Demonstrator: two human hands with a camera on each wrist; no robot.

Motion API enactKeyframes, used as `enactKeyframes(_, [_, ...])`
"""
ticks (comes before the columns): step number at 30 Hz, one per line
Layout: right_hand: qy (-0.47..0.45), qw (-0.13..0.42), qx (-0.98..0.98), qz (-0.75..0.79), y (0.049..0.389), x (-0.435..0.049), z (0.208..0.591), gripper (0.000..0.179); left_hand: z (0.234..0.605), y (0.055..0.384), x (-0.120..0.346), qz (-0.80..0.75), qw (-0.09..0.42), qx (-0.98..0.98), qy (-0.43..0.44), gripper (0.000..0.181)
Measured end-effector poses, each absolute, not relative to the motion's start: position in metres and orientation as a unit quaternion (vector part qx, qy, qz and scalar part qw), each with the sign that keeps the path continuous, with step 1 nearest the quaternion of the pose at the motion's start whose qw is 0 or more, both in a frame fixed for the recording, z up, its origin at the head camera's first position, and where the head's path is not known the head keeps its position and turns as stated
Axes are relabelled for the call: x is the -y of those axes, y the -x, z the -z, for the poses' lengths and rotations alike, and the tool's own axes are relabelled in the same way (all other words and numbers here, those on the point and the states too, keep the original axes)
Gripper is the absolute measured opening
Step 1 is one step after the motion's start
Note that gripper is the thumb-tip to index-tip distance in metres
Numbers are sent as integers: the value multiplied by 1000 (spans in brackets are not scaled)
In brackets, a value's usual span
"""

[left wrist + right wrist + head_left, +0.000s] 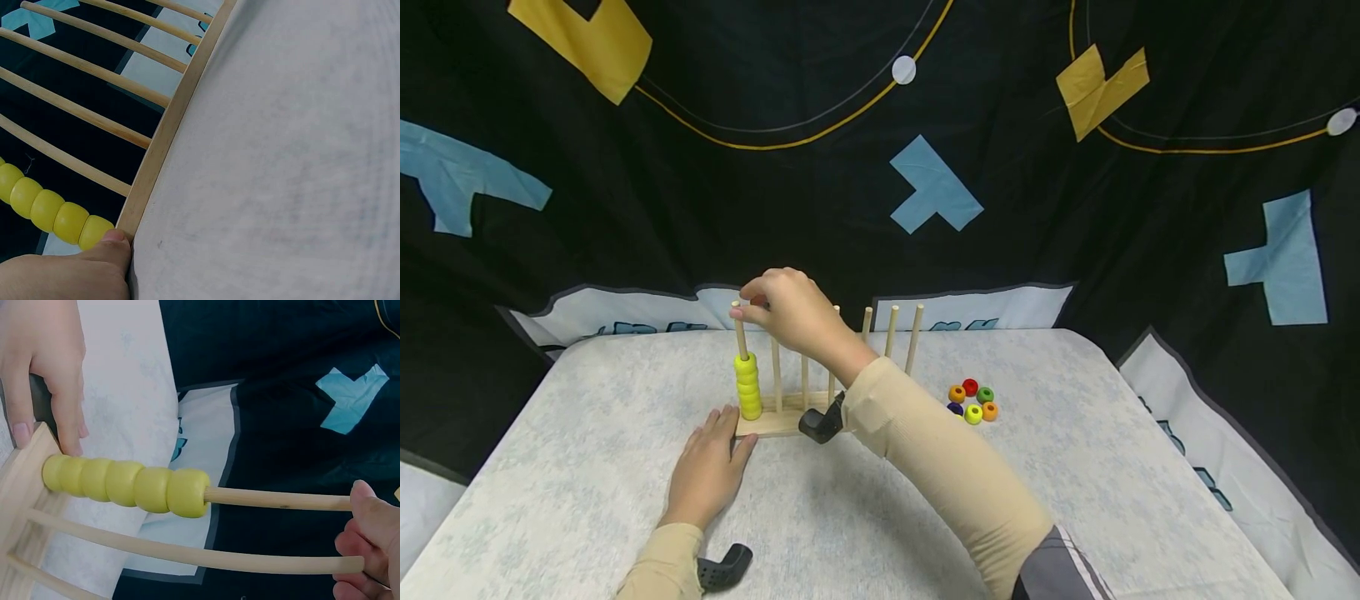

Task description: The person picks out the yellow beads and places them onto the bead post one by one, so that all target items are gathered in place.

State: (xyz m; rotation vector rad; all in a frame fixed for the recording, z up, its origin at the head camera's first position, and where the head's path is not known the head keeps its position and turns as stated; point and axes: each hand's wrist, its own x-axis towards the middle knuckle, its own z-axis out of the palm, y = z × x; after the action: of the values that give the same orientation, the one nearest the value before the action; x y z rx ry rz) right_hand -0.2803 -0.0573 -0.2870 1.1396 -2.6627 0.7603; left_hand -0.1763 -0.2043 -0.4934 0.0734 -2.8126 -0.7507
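Note:
A wooden peg rack (pixel 786 423) stands on the table with a row of upright pegs. Several yellow beads (pixel 748 387) are stacked on its leftmost peg (pixel 275 498), down to the base. My left hand (pixel 707 467) rests at the base's left front corner with fingers fairly straight, its thumb (pixel 114 244) touching the edge beside the lowest bead. Above the stack, my right hand (pixel 793 312) is at the top of that peg, thumb tip overlapping the peg's end and fingers loosely bent. No bead shows between its fingers. The neighbouring peg's tip overlaps those fingers in the right wrist view.
Right of the rack lies a loose cluster of beads, among them a red bead (pixel 970 387), a green bead (pixel 986 395) and a yellow bead (pixel 973 414). My right forearm crosses in front of the rack. A dark patterned cloth (pixel 820 217) hangs behind the table.

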Motion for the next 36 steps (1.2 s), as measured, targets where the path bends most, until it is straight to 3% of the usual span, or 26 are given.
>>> enactKeyframes(12, [-398, 128, 870, -260, 272, 31, 279, 31, 494, 176, 204, 258, 110, 959, -29, 63])
enactKeyframes(22, [-417, 215, 844, -261, 257, -41, 299, 36, 499, 177, 201, 250, 118, 961, -25, 63])
enactKeyframes(30, [-382, 226, 853, -275, 244, -99, 326, 34, 496, 177, 203, 249, 127, 960, -18, 62])
enactKeyframes(36, [-328, 196, 873, -302, 237, -128, 351, 34, 496, 176, 204, 247, 118, 962, -19, 63])
